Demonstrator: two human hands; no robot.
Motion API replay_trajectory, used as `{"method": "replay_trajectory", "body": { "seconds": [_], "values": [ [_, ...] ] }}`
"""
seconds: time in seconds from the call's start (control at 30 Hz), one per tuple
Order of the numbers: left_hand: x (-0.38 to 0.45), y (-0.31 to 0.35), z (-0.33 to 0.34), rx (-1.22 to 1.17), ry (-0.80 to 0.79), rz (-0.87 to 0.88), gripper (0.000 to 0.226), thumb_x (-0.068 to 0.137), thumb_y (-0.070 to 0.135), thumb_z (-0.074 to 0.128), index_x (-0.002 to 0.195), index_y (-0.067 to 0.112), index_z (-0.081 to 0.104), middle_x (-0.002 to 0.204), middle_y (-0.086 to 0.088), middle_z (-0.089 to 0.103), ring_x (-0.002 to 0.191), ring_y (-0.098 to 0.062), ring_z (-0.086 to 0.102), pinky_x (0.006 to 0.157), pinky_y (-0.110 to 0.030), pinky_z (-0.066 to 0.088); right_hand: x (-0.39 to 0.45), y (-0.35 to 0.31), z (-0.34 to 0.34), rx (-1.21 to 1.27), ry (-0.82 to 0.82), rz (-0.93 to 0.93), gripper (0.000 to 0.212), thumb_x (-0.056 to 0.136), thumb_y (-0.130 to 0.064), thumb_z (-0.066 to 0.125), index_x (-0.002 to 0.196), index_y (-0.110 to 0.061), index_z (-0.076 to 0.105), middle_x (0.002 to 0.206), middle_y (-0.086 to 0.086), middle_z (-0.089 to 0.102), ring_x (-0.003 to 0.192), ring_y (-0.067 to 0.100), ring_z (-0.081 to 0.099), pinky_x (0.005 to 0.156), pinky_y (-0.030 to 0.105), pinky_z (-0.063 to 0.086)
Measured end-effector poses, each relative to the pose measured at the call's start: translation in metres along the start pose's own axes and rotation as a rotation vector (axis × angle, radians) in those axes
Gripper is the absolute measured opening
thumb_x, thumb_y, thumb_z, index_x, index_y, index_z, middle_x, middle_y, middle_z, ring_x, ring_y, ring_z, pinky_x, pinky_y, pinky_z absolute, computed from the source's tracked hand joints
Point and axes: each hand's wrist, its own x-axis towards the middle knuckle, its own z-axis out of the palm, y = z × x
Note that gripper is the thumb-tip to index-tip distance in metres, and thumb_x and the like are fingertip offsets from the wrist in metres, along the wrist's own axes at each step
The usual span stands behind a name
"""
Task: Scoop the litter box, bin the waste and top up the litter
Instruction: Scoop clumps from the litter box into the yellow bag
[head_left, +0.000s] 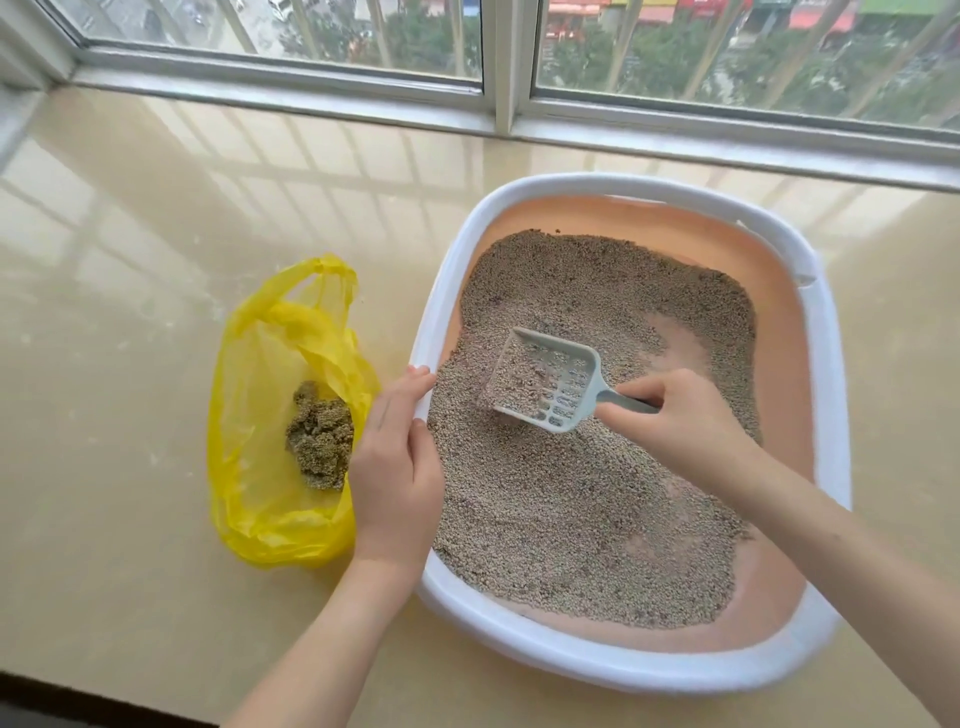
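Observation:
A litter box with a white rim (823, 364) and a peach inner wall stands on the floor, filled with grey-brown litter (571, 493). My right hand (670, 415) grips the handle of a pale grey slotted scoop (545, 387), whose head lies in the litter with some grains in it. My left hand (397, 457) rests on the box's left rim, fingers over the edge. To the left lies an open yellow plastic bag (270, 415) with a dark clump of waste (319, 434) inside.
The box and bag sit on a glossy beige tiled floor (130, 260). A window with a white frame (504, 98) runs along the far edge, close behind the box. A dark edge shows at the bottom left.

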Motion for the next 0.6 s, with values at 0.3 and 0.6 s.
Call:
{"method": "replay_trajectory", "body": {
  "seconds": [0.3,0.6],
  "values": [
    [-0.001,0.0,-0.001,-0.051,0.008,-0.012,0.045,0.085,-0.012,0.036,0.118,0.005,0.06,0.122,-0.003,0.059,0.12,-0.009,0.051,0.105,-0.017,0.033,-0.005,-0.029,-0.003,-0.087,-0.196,0.022,0.034,0.084,-0.033,0.062,0.061,-0.007,0.066,0.045,-0.003,0.036,0.043,0.012,0.025,0.043,0.025,0.019],
    [-0.001,-0.003,0.0,-0.067,0.01,-0.014,0.048,0.084,-0.014,0.033,0.118,0.005,0.06,0.123,-0.006,0.06,0.122,-0.011,0.051,0.106,-0.022,0.034,-0.005,-0.075,0.051,-0.49,-0.099,-0.096,0.032,0.088,-0.028,0.049,0.058,-0.018,0.042,0.054,-0.005,0.044,0.047,0.015,0.04,0.046,0.024,0.033]
  ]
}}
